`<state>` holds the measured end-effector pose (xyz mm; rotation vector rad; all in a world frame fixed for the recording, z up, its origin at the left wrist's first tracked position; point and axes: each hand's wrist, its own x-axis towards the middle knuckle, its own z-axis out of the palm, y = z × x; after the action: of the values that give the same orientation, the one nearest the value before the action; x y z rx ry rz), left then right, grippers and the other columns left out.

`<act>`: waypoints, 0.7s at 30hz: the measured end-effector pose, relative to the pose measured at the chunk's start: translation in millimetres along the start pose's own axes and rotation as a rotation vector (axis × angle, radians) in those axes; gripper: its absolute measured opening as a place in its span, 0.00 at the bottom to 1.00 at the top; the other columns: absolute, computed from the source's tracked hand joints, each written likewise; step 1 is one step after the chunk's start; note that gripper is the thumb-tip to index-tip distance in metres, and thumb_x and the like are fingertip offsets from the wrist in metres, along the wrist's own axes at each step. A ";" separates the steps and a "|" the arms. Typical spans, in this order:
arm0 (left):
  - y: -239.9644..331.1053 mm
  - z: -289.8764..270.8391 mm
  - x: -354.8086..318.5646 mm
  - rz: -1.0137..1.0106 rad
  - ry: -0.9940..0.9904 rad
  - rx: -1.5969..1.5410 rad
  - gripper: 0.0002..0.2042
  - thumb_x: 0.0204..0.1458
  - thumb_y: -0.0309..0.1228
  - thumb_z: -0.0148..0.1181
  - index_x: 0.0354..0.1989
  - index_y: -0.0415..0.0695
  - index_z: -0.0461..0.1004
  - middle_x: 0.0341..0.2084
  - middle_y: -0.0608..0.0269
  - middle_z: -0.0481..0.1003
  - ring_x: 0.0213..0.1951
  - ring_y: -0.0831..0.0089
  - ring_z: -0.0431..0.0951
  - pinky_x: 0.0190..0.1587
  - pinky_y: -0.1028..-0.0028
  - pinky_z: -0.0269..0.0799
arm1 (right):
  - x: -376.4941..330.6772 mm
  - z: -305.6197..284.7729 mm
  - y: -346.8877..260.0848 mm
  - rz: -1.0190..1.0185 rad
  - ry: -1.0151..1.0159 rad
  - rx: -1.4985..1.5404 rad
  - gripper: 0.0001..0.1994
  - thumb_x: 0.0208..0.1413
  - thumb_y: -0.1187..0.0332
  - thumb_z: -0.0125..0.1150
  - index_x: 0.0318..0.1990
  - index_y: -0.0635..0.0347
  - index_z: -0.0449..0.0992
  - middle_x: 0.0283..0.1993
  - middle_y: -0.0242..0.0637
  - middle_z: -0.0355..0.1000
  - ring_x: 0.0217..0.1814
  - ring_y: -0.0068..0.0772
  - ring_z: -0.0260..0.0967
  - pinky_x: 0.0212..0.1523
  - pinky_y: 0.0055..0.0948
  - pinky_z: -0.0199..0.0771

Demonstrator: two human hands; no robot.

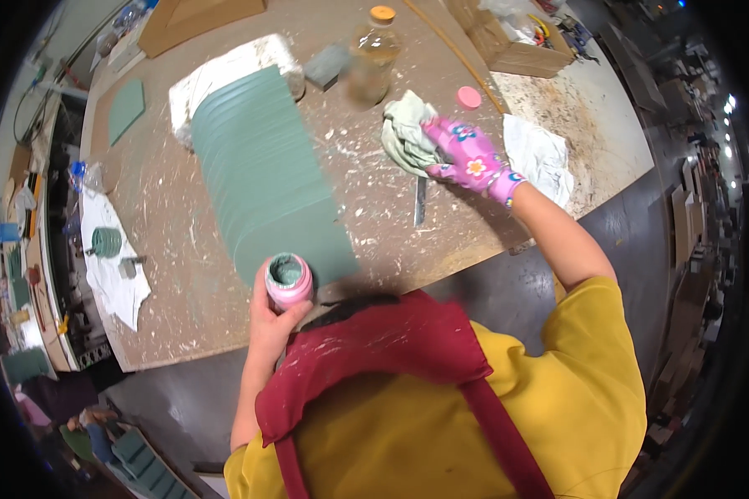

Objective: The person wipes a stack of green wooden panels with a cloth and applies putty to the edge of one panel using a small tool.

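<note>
My bare left hand [268, 320] grips a small pink jar [290, 282] with green paint inside, held open-topped near my chest at the table's front edge. My right hand [468, 158], in a pink flowered glove, is closed on a pale green rag [406, 133] and what looks like a flat metal tool [420, 202] whose end pokes out below the hand. Just beyond the jar, a row of green-painted boards [262, 175] lies fanned out on the paint-spattered table [175, 249]. The jar's pink lid [468, 97] rests behind my right hand.
A clear bottle with an orange cap [374, 50] stands behind the rag. A white cloth [541, 154] lies right of my glove. A wooden box [512, 46] sits at the back right, a single green board [126, 108] at the far left. A cluttered side bench runs along the left.
</note>
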<state>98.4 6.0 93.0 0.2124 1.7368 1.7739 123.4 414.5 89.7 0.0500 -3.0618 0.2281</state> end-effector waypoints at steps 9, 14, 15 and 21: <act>1.8 1.8 -9.0 0.042 0.045 0.009 0.38 0.41 0.20 0.66 0.63 0.40 0.55 0.51 0.63 0.66 0.53 0.73 0.68 0.57 0.73 0.63 | -37.1 -44.2 27.1 0.437 0.624 0.766 0.10 0.53 0.73 0.57 0.44 0.58 0.74 0.43 0.34 0.73 0.45 0.29 0.71 0.49 0.27 0.71; 6.5 12.2 2.9 0.039 -0.001 0.019 0.37 0.40 0.18 0.65 0.62 0.41 0.55 0.52 0.62 0.66 0.53 0.74 0.68 0.57 0.73 0.63 | -67.2 -36.6 106.5 0.635 0.740 0.714 0.12 0.53 0.75 0.60 0.46 0.66 0.73 0.43 0.31 0.73 0.43 0.22 0.68 0.49 0.23 0.67; 6.7 13.7 5.0 0.037 -0.007 0.016 0.37 0.40 0.18 0.65 0.62 0.41 0.55 0.52 0.62 0.66 0.53 0.74 0.68 0.57 0.73 0.63 | -69.7 -35.1 114.8 0.639 0.741 0.709 0.12 0.53 0.75 0.60 0.46 0.66 0.73 0.43 0.31 0.73 0.43 0.22 0.68 0.49 0.23 0.67; 7.1 19.7 13.2 0.066 -0.008 -0.089 0.39 0.39 0.18 0.66 0.63 0.41 0.54 0.58 0.56 0.63 0.58 0.69 0.65 0.60 0.72 0.60 | -66.7 -48.1 121.5 0.646 1.116 0.948 0.11 0.54 0.74 0.58 0.46 0.65 0.74 0.41 0.33 0.73 0.42 0.22 0.68 0.46 0.22 0.68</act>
<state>96.2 30.1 97.7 0.2408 1.6582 1.8912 188.5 543.5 114.4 -0.7258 -1.5746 1.1964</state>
